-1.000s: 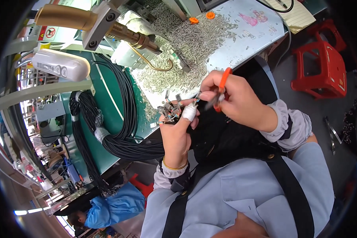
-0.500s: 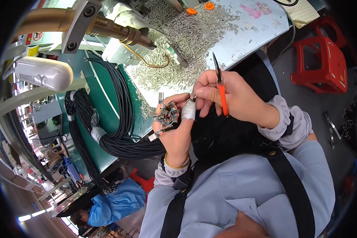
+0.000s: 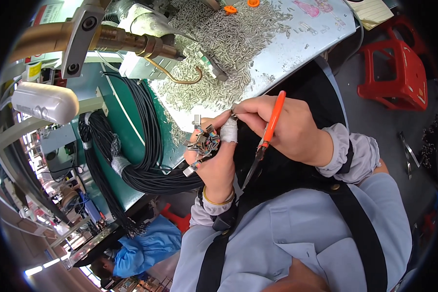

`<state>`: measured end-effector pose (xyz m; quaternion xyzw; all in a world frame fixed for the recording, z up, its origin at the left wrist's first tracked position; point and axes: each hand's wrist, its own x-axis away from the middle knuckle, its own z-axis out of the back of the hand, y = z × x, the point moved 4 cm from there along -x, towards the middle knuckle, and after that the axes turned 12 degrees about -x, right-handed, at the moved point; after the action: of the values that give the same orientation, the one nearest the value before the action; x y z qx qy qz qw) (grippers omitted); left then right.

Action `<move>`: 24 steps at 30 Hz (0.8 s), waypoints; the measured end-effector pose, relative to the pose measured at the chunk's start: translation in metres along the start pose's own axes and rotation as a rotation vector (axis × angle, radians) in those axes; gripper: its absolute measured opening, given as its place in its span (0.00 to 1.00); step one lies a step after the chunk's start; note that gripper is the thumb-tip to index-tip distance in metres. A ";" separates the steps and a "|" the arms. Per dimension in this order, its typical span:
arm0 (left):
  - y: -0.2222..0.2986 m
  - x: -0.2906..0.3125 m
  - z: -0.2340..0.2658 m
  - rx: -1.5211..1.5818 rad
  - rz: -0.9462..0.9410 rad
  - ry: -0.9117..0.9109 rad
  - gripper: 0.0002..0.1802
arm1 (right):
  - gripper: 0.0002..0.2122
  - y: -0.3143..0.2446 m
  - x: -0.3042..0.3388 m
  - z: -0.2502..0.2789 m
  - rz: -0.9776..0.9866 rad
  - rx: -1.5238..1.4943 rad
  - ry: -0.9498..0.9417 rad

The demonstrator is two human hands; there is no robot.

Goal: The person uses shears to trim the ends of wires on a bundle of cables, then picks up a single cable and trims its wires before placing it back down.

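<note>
My left hand [image 3: 214,163] is closed around a bunch of cable ends with small metal connectors [image 3: 203,141] and short coloured wires fanning out above the fist. White tape [image 3: 229,131] wraps its thumb. My right hand [image 3: 292,126] is closed, with thumb and forefinger pinching at a small metal end [image 3: 233,113] by the left thumb tip; fingers partly hide it. Across that palm lies an orange-handled pointed tool [image 3: 273,119], its dark slim tip slanting down towards my lap. Whether it is tweezers or snips I cannot tell.
Loose small metal pieces [image 3: 228,44] heap on the pale tabletop [image 3: 297,61]. A machine's brass-coloured nozzle [image 3: 151,46] juts over them. Black cable bundles [image 3: 151,177] hang along the left. A red stool [image 3: 394,73] stands right; a person in blue [image 3: 148,248] sits lower left.
The tool in my right hand has swung over: its tip pointed up before and now points down. My right fingertips have closed in on the left thumb tip.
</note>
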<state>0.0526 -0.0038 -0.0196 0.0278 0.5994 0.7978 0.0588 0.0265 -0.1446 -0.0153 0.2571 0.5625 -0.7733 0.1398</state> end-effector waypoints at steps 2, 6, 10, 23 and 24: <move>0.002 0.001 -0.002 -0.018 -0.038 -0.001 0.13 | 0.08 -0.002 0.001 0.000 0.024 0.031 0.040; 0.010 0.002 -0.004 -0.123 -0.183 0.012 0.14 | 0.07 -0.004 -0.001 0.000 -0.005 0.016 0.066; 0.017 0.002 -0.003 -0.181 -0.263 -0.107 0.15 | 0.05 -0.006 0.001 0.000 -0.050 0.001 0.055; 0.003 -0.003 -0.001 0.326 0.280 -0.146 0.10 | 0.07 0.008 0.004 -0.002 -0.632 -0.833 0.070; 0.003 -0.003 0.000 0.337 0.250 -0.142 0.10 | 0.08 0.009 0.004 0.000 -0.629 -0.736 -0.004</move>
<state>0.0559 -0.0048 -0.0160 0.1674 0.7105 0.6835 -0.0043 0.0277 -0.1468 -0.0243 0.0064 0.8489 -0.5282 -0.0179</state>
